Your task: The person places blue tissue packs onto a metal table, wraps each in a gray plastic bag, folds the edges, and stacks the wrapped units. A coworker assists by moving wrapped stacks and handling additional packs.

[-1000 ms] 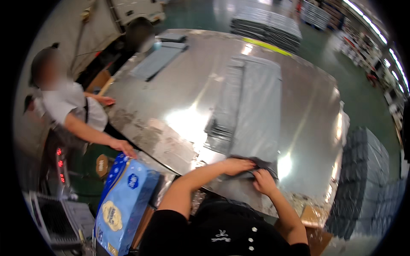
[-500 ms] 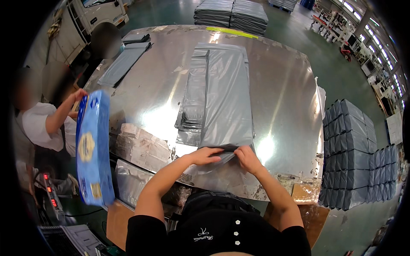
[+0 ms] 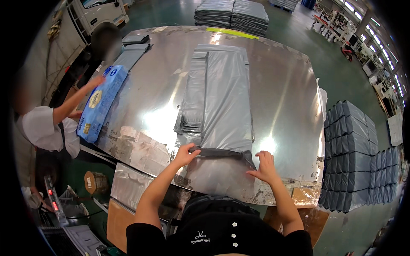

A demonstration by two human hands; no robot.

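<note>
A long grey plastic bag [image 3: 228,98] lies on the metal table before me, over a stack of grey plastic bags [image 3: 191,115] whose layered edges stick out on its left. Along its near end a dark strip [image 3: 222,152] shows where the plastic turns over. My left hand [image 3: 185,156] is closed in a pinch at the left end of that strip. Close by the right corner, my right hand [image 3: 265,168] has its thumb and fingers apart, with nothing seen between them.
At the left, a person's hand [image 3: 96,82] rests on a blue plastic-wrapped pack [image 3: 102,102] on the metal table [image 3: 286,106]. Folded grey bags [image 3: 136,53] lie beyond it. Tied grey bundles [image 3: 348,153] stand right of the table, and grey stacks [image 3: 230,16] beyond its far edge.
My hands have moved apart along the bag's near edge, and the dark strip now shows between them. The other person has laid the blue pack farther in on the table.
</note>
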